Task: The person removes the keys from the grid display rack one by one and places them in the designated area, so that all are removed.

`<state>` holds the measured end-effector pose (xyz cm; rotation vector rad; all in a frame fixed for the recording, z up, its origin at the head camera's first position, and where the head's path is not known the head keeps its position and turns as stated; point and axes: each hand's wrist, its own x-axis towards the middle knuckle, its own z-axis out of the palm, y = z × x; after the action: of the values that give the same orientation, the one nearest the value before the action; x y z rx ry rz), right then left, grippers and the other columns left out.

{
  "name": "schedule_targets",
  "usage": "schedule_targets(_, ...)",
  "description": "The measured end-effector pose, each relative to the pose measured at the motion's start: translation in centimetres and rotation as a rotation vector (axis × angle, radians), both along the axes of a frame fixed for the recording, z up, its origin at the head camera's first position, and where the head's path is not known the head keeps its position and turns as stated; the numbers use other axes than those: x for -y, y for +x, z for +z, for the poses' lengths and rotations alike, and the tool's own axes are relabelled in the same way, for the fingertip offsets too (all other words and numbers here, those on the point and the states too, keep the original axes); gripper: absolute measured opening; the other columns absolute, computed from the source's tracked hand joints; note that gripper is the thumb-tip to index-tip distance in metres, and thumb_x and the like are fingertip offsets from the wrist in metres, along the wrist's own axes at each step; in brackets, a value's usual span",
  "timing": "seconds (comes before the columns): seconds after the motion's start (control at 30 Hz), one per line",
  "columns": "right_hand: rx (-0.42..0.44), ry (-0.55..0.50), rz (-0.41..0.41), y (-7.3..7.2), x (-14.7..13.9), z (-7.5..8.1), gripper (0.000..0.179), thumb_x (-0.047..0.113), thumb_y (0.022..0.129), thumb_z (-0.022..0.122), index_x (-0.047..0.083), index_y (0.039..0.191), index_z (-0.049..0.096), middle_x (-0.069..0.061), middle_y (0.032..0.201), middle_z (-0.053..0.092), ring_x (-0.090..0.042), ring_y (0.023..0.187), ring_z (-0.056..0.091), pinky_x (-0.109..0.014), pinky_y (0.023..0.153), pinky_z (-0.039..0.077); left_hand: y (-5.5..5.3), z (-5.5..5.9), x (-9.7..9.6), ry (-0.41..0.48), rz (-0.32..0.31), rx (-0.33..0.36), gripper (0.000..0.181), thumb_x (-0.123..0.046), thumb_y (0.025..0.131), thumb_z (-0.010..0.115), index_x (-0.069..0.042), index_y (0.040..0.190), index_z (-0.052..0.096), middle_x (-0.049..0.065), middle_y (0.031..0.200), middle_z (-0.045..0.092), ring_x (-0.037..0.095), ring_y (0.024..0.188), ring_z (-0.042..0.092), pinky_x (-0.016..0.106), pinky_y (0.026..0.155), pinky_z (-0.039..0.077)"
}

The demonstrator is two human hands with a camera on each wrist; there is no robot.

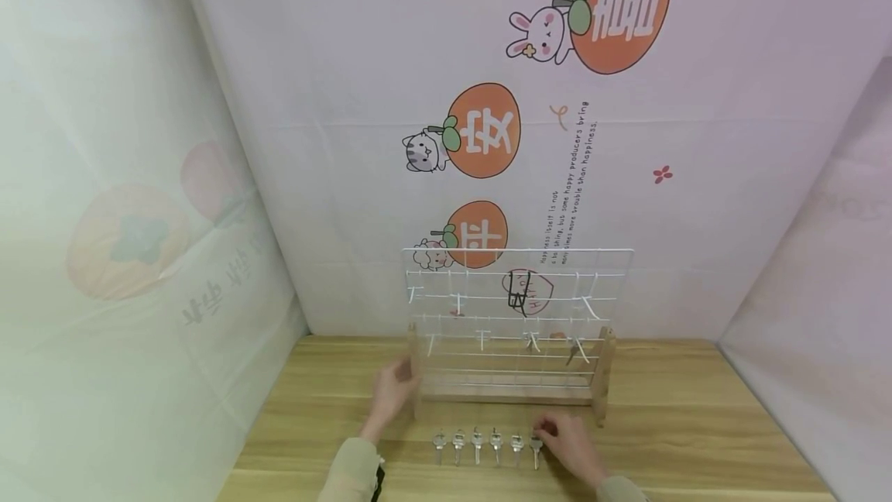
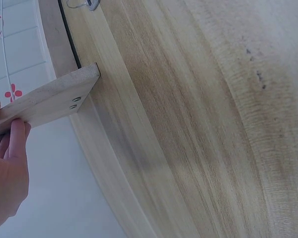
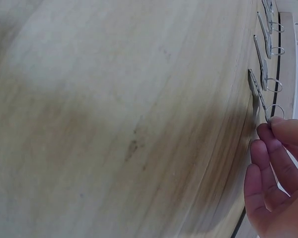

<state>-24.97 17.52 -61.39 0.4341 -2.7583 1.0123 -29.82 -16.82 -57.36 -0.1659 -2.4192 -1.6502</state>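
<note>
A white wire rack (image 1: pixel 516 386) with wooden end posts stands on the table. My left hand (image 1: pixel 393 392) grips its left wooden post (image 2: pixel 54 101), thumb on one face and fingers on the other. In front of the rack, several silver keys (image 1: pixel 477 446) with small rings lie in a row. At the row's right end, my right hand (image 1: pixel 567 440) pinches a key (image 3: pixel 258 94) by its head, near the ring, between thumb and index finger. The key's blade points toward the near side of the table. A key (image 1: pixel 574 352) hangs from a hook at the rack's lower right.
White hooks (image 1: pixel 482 339) stick out from the wire grid in two rows. A small black wire piece (image 1: pixel 518 290) is on the upper grid. Behind the wooden table (image 1: pixel 669 424) hangs a printed white cloth (image 1: pixel 362 177), with more cloth at both sides.
</note>
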Motion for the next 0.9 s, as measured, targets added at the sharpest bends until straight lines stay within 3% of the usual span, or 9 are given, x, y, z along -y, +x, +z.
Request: schedule_targets(0.9, -0.070, 0.054, 0.020, 0.12, -0.82, -0.55, 0.006, 0.009, 0.080, 0.077, 0.011, 0.081, 0.071, -0.002, 0.079, 0.074, -0.005, 0.071, 0.066, -0.017, 0.064, 0.055, -0.11, -0.11, 0.06, 0.014, -0.011, 0.006, 0.042, -0.002, 0.090, 0.067, 0.009, 0.129, 0.058, 0.030, 0.123, 0.066, 0.044, 0.113, 0.066, 0.049, 0.094, 0.059)
